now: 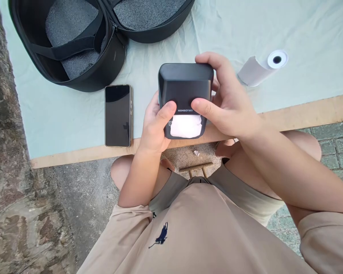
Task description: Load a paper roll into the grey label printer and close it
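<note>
A black label printer point(185, 87) marked NIIMBOT is held up over the table's near edge, between both hands. White paper point(185, 126) with a torn edge shows at its lower front. My left hand point(157, 125) grips the printer's lower left side, thumb on the front face; its other fingers are mostly hidden behind. My right hand point(228, 99) is wrapped round the right side, with the thumb on the front and the index finger at the top right corner.
A smartphone point(117, 116), screen dark, lies left of my hands. Behind it stands an open black zip case point(111, 72) with grey foam inside. A white paper roll point(257, 72) rests at the right on the pale table cover point(148, 57). A rough stone wall point(14, 152) borders the left.
</note>
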The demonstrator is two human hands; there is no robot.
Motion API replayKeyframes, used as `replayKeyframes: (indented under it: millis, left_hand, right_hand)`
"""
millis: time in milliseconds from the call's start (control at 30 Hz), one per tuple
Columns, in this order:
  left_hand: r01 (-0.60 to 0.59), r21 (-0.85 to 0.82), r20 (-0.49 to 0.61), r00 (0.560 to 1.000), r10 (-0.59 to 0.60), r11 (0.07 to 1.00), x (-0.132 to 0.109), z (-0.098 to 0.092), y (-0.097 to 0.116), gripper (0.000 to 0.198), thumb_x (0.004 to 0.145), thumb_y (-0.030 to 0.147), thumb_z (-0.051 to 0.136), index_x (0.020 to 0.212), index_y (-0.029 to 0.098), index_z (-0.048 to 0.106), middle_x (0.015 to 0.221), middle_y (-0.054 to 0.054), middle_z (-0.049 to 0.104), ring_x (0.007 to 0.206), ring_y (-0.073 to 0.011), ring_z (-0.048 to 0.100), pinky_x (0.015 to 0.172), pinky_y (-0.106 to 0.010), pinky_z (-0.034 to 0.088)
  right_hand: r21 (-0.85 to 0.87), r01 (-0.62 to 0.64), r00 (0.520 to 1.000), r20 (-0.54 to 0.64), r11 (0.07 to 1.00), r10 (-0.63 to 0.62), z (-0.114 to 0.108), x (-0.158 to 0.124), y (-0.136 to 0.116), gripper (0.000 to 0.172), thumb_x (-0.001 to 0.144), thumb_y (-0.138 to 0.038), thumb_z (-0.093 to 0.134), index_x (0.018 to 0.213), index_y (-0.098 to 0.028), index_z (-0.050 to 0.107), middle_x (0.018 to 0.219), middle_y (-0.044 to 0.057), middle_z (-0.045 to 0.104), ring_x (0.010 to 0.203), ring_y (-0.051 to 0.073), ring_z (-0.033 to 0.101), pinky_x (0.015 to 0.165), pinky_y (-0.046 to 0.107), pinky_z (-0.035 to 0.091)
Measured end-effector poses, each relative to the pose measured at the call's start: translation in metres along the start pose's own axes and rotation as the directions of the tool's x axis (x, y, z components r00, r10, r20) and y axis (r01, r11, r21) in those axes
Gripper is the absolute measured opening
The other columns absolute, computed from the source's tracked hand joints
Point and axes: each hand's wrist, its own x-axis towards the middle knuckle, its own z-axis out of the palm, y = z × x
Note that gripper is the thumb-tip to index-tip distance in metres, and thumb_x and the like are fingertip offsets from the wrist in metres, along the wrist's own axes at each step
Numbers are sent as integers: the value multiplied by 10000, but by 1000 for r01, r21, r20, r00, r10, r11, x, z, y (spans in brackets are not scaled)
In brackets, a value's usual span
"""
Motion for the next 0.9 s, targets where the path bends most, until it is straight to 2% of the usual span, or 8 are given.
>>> replayKeyframes:
  millis: [133,233,300,400,633,700,800,900]
  left_hand:
    - [29,-93,-2,1000,-29,995,2,2,-2,522,890,684,423,1070,243,636,1206,-83,689,1452,-314,428,1134,-498,477]
    - [40,-109,-52,998,-46,993,3,2,-5,605,924,698,288,1084,236,643,1244,-78,679,1464,-291,407,1144,-490,467]
    - [54,-69,-90,994,-60,996,4,2,-6,610,913,715,305,1126,250,637,1263,-65,676,1467,-283,400,1143,-478,469]
    - [57,-50,-80,995,-61,997,4,0,-6,617,892,734,348,1140,250,641,1279,-69,669,1458,-304,412,1131,-492,478]
    - [26,12,-155,988,-23,1000,4,-4,-2,571,903,683,415,1065,204,681,1228,-68,684,1416,-331,462,1155,-497,449]
    - [30,-1,-151,988,-30,1000,4,-3,-1,587,919,672,383,1030,184,689,1191,-69,694,1419,-324,460,1174,-485,428]
    - [79,-30,-86,993,-81,996,6,1,4,618,919,688,352,1058,185,683,1204,-70,693,1418,-316,462,1181,-495,420]
    - [87,-62,-25,996,-88,994,7,5,7,652,922,705,288,1107,209,670,1261,-53,678,1438,-297,441,1183,-478,424]
  right_hand:
    - [-20,-21,1000,-6,1000,21,-3,-2,1,654,853,-582,642,1378,-295,378,1291,57,557,1128,197,608,934,356,588]
    - [-103,69,993,-85,992,-78,-7,-4,-3,555,855,-514,666,1338,-319,474,1452,35,475,1319,230,514,1079,405,518]
    - [-134,134,986,-80,982,-146,-9,-5,-5,503,858,-464,674,1313,-317,521,1476,22,470,1406,237,436,1136,420,471]
    - [-140,164,986,9,976,-164,-11,-4,-8,478,861,-422,673,1308,-324,536,1482,21,472,1442,241,395,1142,431,463]
    - [-260,174,984,85,950,-157,-10,-5,-14,618,807,-429,729,1361,-317,479,1545,21,397,1515,258,253,1180,479,419]
    - [-282,158,987,73,946,-143,-11,-6,-16,623,809,-437,729,1366,-316,476,1549,16,391,1516,246,252,1191,454,417]
    - [-268,167,986,73,949,-153,-12,-6,-19,593,825,-443,713,1356,-327,477,1528,13,415,1488,235,315,1196,446,418]
    - [-345,234,970,17,909,-243,-11,-5,-24,537,827,-459,696,1308,-312,510,1435,30,491,1440,257,375,1157,441,454]
